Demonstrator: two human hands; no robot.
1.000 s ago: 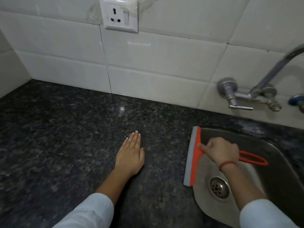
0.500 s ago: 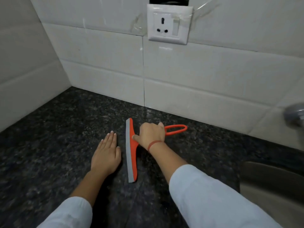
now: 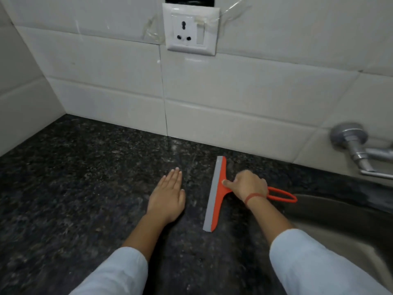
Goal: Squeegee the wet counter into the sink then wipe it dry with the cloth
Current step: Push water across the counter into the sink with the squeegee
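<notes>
An orange squeegee [image 3: 216,194] with a grey rubber blade lies edge-down on the dark speckled counter [image 3: 85,188], its blade running front to back. My right hand [image 3: 247,184] grips its handle just behind the blade, and the handle's loop sticks out to the right. My left hand [image 3: 168,196] rests flat on the counter a short way left of the blade, fingers together, holding nothing. The steel sink [image 3: 344,220] begins at the right, just past the handle loop. No cloth is in view.
White wall tiles back the counter, with a socket plate [image 3: 190,30] high at the centre. A metal tap fitting [image 3: 357,147] juts from the wall at the right, above the sink. A side wall closes the counter at the left.
The squeegee went from the sink's edge leftward to beside my left hand, and has since slid back right, opening a gap from that hand. My left hand stayed flat.
</notes>
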